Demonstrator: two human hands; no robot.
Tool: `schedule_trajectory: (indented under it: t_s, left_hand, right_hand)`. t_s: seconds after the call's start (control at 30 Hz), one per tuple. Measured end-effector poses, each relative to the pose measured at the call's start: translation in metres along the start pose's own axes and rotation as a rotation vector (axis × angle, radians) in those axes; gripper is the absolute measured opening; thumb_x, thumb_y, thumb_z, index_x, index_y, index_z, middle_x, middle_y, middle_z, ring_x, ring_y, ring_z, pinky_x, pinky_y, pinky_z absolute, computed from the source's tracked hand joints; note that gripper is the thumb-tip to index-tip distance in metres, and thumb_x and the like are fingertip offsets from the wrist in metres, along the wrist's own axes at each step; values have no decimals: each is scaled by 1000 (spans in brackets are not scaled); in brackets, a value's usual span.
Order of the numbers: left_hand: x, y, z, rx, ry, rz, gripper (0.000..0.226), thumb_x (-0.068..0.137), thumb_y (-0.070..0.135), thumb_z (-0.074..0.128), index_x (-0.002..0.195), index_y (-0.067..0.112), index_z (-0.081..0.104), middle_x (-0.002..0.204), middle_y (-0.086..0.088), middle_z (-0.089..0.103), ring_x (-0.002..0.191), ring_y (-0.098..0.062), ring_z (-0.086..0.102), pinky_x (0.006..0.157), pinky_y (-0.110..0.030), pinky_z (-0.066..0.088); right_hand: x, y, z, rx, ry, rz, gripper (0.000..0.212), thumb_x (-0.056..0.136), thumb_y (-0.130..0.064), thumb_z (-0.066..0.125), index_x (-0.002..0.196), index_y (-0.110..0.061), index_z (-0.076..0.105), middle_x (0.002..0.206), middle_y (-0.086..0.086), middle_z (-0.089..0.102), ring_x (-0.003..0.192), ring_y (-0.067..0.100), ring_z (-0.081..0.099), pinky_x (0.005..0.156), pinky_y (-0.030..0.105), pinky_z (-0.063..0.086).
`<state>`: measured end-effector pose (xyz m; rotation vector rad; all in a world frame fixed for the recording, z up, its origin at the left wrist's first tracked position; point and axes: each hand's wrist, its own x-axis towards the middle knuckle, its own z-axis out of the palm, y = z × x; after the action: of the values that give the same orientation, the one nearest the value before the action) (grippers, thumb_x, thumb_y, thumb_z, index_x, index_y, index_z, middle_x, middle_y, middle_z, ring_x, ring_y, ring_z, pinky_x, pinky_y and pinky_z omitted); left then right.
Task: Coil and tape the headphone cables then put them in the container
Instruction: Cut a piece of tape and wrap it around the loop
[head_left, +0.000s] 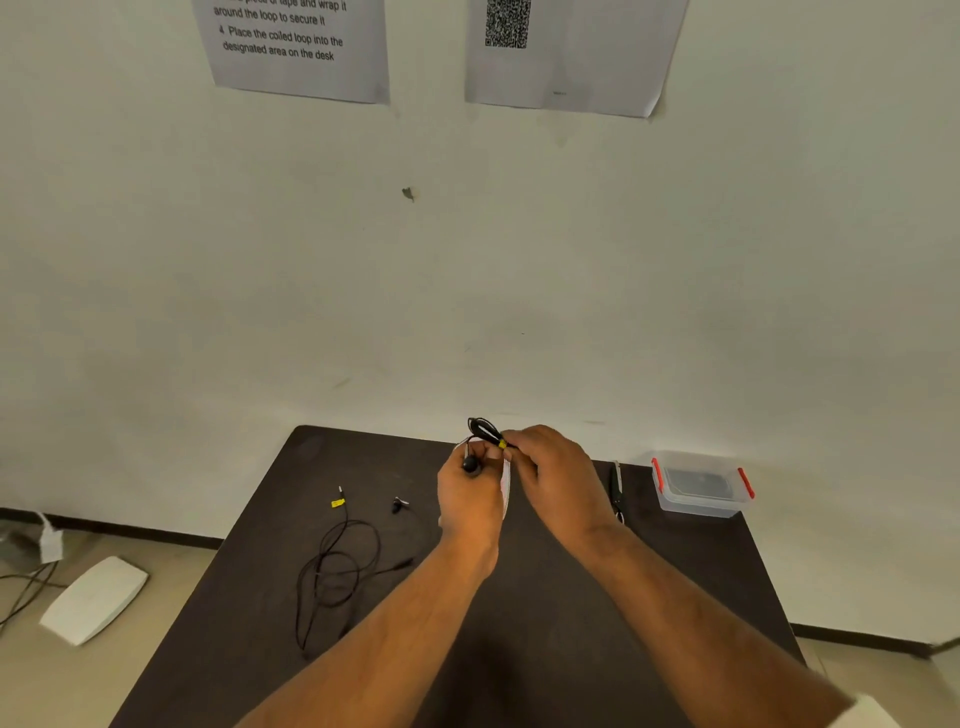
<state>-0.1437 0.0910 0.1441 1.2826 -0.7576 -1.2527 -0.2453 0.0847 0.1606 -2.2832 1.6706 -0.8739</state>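
Two hands up over table (545, 597) center. Our left hand (470, 499) grips a coiled cable bundle (483, 431), earbud (471, 464) poking out by the thumb; our right hand (558, 480) pinches the same bundle at the yellow tag (502, 444). Pale strip (505, 486) hangs btwn the palms, prob tape, can't confirm.

Nearby: second headphone cable (337, 571) loose on the table at 8 o'clock from the hands, w/ its own yellow tag (337, 503) and a bud (399, 504). Scissors (617, 488) at 3 o'clock, just beside our right wrist. Clear container (701, 484) w/ red clips further at 3, near the table's far-right corner, lid on or off can't tell.

Far edge meets the wall (467, 260). Bare tabletop at 6 o'clock under our forearms. Floor at 9 o'clock: white flat object (93, 597), wires.
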Motion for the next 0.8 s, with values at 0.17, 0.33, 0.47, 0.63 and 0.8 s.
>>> schedule_trajectory:
  t_s: [0.17, 0.33, 0.47, 0.63, 0.8]
  left_hand:
    - [6, -1, -5, 201, -35, 97, 11, 85, 34, 62, 75, 31, 66, 67, 8, 65, 73, -17, 62, 91, -50, 46]
    - [4, 0, -9, 267, -40, 187, 11, 86, 32, 64, 76, 36, 64, 76, 2, 68, 78, -18, 63, 88, -53, 47]
    - [-1, 5, -9, 44, -89, 117, 9, 92, 15, 63, 94, 12, 71, 88, -7, 73, 85, -13, 67, 78, -26, 51]
    - [-1, 4, -15, -91, -127, 72, 18, 90, 18, 65, 95, 3, 72, 92, -16, 72, 91, -23, 68, 82, -32, 51]
    - [-1, 8, -16, -187, -62, 43, 15, 86, 16, 69, 94, 4, 73, 85, -8, 72, 87, -21, 66, 84, -43, 49]
  right_hand:
    - [5, -3, 0, 218, 39, 191, 21, 95, -9, 50, 102, -13, 70, 90, -1, 65, 83, 11, 58, 70, 14, 44]
    - [18, -10, -15, 782, -81, 592, 19, 92, -8, 54, 86, -12, 72, 68, 0, 61, 63, 12, 49, 57, 24, 39]
    - [20, -7, -24, 952, -184, 574, 19, 92, -5, 57, 85, -13, 73, 77, 9, 64, 68, 14, 51, 57, 24, 39]
    - [21, -3, -28, 1014, -222, 523, 14, 89, -5, 63, 98, -12, 70, 71, 8, 66, 62, 12, 56, 52, 25, 41]
    - [17, -13, -29, 731, -134, 357, 8, 84, -17, 71, 90, -12, 70, 79, 2, 70, 64, 7, 61, 54, 21, 48]
